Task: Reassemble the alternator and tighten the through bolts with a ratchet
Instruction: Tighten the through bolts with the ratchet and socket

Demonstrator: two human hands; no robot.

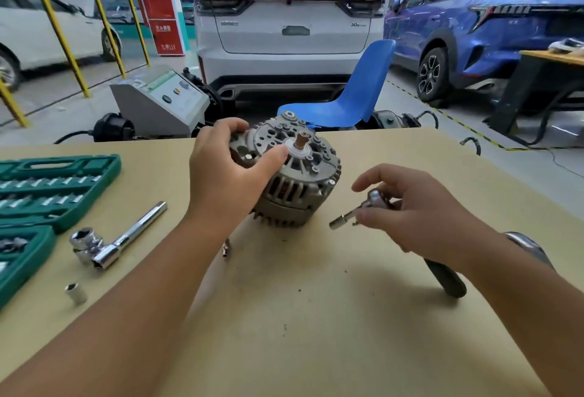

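Head view looks down on a tan workbench (pixel 316 317) where the alternator (pixel 294 175) sits, tipped so its shaft end faces up and toward the person. Left hand (pixel 230 172) is clamped on the housing, fingers curled over the far rim and thumb pressed near the white hub beside the shaft. Right hand (pixel 410 210), just to the right of the alternator and apart from it, pinches the ratchet (pixel 373 207) at its head; a small extension with a socket points out of the fingers toward the housing, and the dark handle trails back under the wrist.

The step in hand appears to be bringing the socket onto a through bolt. To do it well, the left hand should hold the body firmly against the bench so it cannot roll, and turn it until a bolt head faces the right hand. The socket should seat square and fully on the head before any pull, otherwise it may slip and round the corners. Tightening each bolt a little in turn should draw the halves together evenly.

Beyond the left forearm lie a sliding T-bar with socket (pixel 107 243), a loose socket (pixel 76 294) and the green socket case (pixel 47 194)
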